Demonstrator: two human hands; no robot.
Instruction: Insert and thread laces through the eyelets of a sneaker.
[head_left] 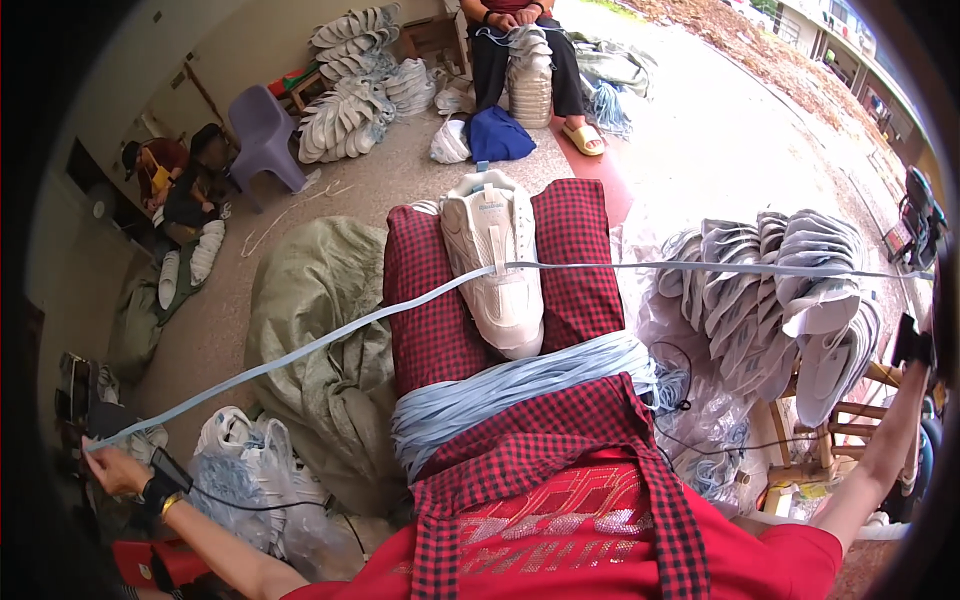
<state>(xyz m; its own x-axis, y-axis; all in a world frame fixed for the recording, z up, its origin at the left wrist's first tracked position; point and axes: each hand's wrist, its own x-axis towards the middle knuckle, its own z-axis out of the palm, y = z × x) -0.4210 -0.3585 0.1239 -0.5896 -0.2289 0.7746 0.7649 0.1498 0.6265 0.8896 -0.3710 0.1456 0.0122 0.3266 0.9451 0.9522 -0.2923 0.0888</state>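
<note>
A white shoe upper rests between my thighs on a red-and-black checked apron, toe pointing toward me. A flat light-blue shoelace crosses the upper through a small loop and stretches far out to both sides. My left hand, low at the far left, pinches one end of the lace. The other end runs to my right hand at the far right edge, where its fingers are dim and partly cut off; the taut lace leads into it. A thick bundle of light-blue laces lies across my lap.
Nested white shoe uppers are piled on a wooden stool at right. Bagged uppers and a green sack lie at left. Ahead, a seated co-worker handles uppers, near a purple chair. Other people sit far left.
</note>
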